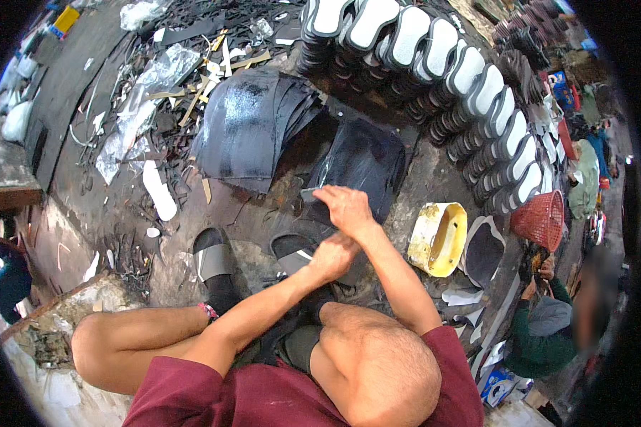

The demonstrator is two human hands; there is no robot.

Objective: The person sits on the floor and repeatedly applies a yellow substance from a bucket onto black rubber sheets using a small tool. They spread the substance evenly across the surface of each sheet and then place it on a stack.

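Observation:
My right hand (345, 210) is closed on a small flat grey piece (309, 193), which sticks out past the fingertips over the near left part of a dark, wet-looking sheet (369, 160). Just below, my left hand (335, 256) is curled shut close to the right wrist. Whatever its fingers hold, if anything, is hidden. To the left of the sheet lies a fanned stack of glossy black sheets (238, 128). At the right stands a cut-open container (438, 240), white outside and yellow inside, with smears on it.
Stacked shoe soles (409, 43) with white tops curve along the far right. A red basket (538, 220) stands at their near end. Scraps and clear plastic (142, 107) litter the left floor. My sandalled feet (215, 260) are close to the sheets. Another person (545, 327) sits at right.

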